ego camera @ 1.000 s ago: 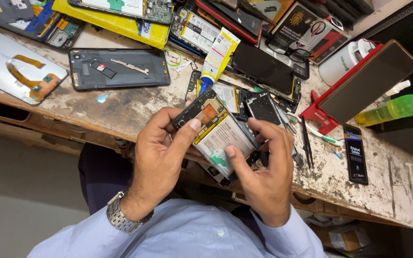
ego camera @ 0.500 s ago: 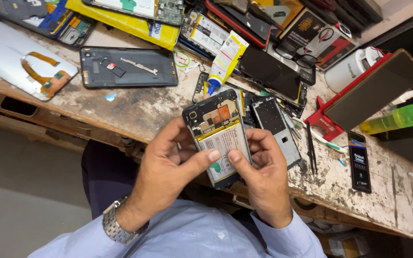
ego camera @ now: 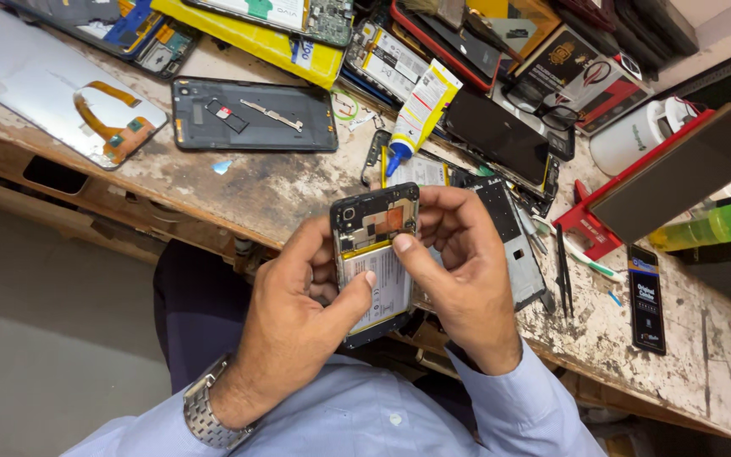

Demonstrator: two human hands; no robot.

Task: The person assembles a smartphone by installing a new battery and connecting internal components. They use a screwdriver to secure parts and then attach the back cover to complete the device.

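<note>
Head view: one opened phone (ego camera: 374, 258), flat, glossy battery exposed, is gripped by left hand (ego camera: 298, 326) and right hand (ego camera: 458, 271) over the scuffed wooden bench (ego camera: 239, 190); one glue tube (ego camera: 419, 114) is seen behind it.

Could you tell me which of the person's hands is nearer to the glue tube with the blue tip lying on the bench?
Right. The right hand holds the opened phone just below the glue tube; the left hand grips the phone lower, farther away.

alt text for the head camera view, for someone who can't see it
Two hands hold an opened phone with its battery exposed, above a worn workbench; the left hand and right hand press thumbs on the battery. Phone parts, a glue tube and tweezers lie around.
</note>
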